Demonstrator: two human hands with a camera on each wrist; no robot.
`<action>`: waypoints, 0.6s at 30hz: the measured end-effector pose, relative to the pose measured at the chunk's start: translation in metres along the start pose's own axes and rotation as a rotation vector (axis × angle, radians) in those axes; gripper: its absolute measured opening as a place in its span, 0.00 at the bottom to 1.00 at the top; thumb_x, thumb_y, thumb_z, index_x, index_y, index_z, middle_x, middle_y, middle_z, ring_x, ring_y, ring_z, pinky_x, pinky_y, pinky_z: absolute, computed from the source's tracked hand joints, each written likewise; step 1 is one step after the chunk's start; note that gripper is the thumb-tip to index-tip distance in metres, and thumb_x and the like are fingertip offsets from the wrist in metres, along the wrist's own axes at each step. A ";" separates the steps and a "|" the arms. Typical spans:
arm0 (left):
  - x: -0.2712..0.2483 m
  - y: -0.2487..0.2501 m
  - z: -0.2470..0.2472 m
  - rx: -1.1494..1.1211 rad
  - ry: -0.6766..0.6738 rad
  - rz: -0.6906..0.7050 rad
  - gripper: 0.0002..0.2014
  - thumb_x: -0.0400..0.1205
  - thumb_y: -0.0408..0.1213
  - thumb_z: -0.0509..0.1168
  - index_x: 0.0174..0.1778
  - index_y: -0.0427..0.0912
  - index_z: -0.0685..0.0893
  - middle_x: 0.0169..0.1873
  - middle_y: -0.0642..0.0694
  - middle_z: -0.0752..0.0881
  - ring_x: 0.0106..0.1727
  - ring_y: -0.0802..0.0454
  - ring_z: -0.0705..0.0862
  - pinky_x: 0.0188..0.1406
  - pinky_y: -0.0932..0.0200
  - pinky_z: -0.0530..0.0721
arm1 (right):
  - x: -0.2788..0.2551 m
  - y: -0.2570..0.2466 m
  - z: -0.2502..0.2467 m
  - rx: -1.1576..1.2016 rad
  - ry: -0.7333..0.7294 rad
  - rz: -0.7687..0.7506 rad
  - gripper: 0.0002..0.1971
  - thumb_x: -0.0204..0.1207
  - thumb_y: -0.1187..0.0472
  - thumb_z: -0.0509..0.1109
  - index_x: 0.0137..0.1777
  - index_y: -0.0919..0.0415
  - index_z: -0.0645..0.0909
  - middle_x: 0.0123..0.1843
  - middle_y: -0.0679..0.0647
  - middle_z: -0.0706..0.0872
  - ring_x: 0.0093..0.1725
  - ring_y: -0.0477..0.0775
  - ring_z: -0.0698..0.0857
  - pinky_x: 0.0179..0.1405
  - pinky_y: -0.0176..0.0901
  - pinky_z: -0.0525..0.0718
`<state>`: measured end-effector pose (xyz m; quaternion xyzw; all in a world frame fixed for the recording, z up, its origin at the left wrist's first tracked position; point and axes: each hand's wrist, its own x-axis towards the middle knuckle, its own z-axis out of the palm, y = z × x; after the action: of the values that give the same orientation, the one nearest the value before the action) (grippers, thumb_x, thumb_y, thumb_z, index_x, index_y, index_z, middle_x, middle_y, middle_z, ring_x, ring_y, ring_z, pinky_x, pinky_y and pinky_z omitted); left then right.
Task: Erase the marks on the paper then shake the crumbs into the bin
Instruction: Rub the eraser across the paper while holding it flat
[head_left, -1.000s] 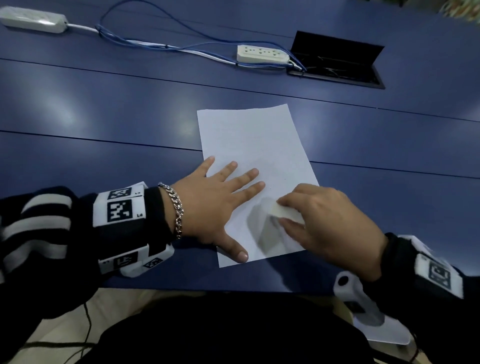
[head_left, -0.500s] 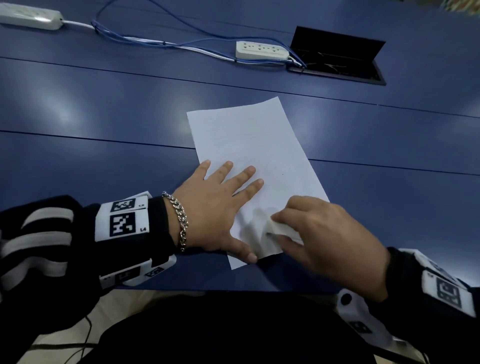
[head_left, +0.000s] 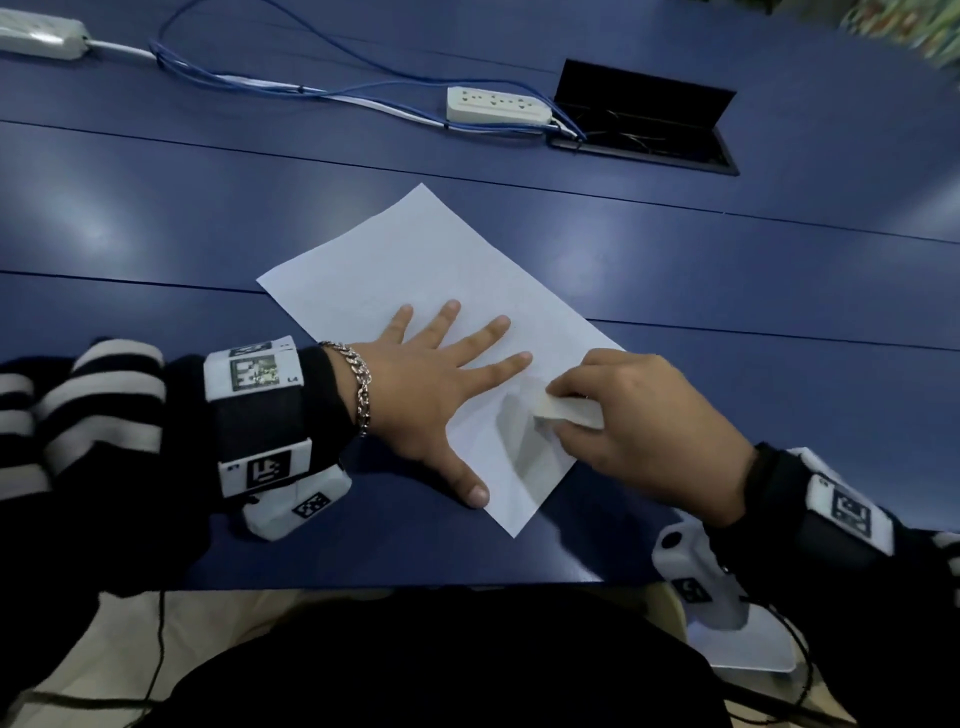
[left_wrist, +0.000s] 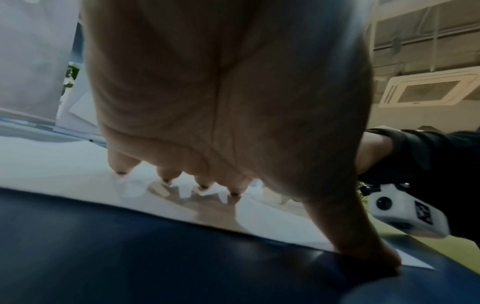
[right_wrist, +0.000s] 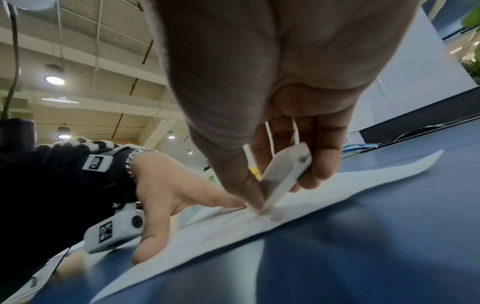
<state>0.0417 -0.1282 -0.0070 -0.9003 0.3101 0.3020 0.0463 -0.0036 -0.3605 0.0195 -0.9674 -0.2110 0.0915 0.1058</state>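
Hands: left hand (head_left: 426, 395) flat, pinning paper (head_left: 415, 270) | right hand (head_left: 654, 431) pinching eraser (head_left: 566, 410) on sheet's near end | paper on blue counter (head_left: 156, 208) | erasing underway, I'd say; shaking crumbs undone, bin unseen

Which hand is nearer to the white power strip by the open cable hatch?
Left, narrowly. The left hand lies flat on the paper, more directly below the power strip; the right hand, holding the eraser, sits lower and further right.
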 end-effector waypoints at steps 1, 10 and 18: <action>0.001 0.000 -0.001 -0.003 -0.010 -0.011 0.70 0.60 0.89 0.64 0.82 0.72 0.19 0.83 0.60 0.16 0.86 0.34 0.20 0.83 0.19 0.32 | -0.004 -0.007 0.003 -0.007 -0.022 -0.032 0.18 0.78 0.40 0.64 0.55 0.49 0.88 0.48 0.45 0.84 0.49 0.51 0.85 0.48 0.50 0.84; 0.001 0.001 -0.003 0.005 -0.037 -0.030 0.71 0.58 0.89 0.65 0.81 0.73 0.19 0.82 0.60 0.15 0.86 0.33 0.21 0.82 0.16 0.33 | 0.019 0.005 -0.010 -0.110 -0.041 -0.064 0.21 0.76 0.39 0.62 0.58 0.50 0.88 0.48 0.47 0.85 0.49 0.55 0.86 0.46 0.49 0.83; 0.001 0.002 -0.004 0.006 -0.055 -0.038 0.71 0.58 0.89 0.65 0.81 0.72 0.19 0.82 0.60 0.14 0.86 0.33 0.20 0.81 0.15 0.34 | 0.009 -0.005 -0.005 -0.110 -0.142 -0.154 0.16 0.80 0.42 0.64 0.57 0.48 0.87 0.49 0.46 0.83 0.51 0.51 0.84 0.48 0.47 0.82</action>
<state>0.0435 -0.1313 -0.0045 -0.8973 0.2923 0.3247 0.0630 0.0035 -0.3536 0.0243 -0.9437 -0.2965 0.1396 0.0441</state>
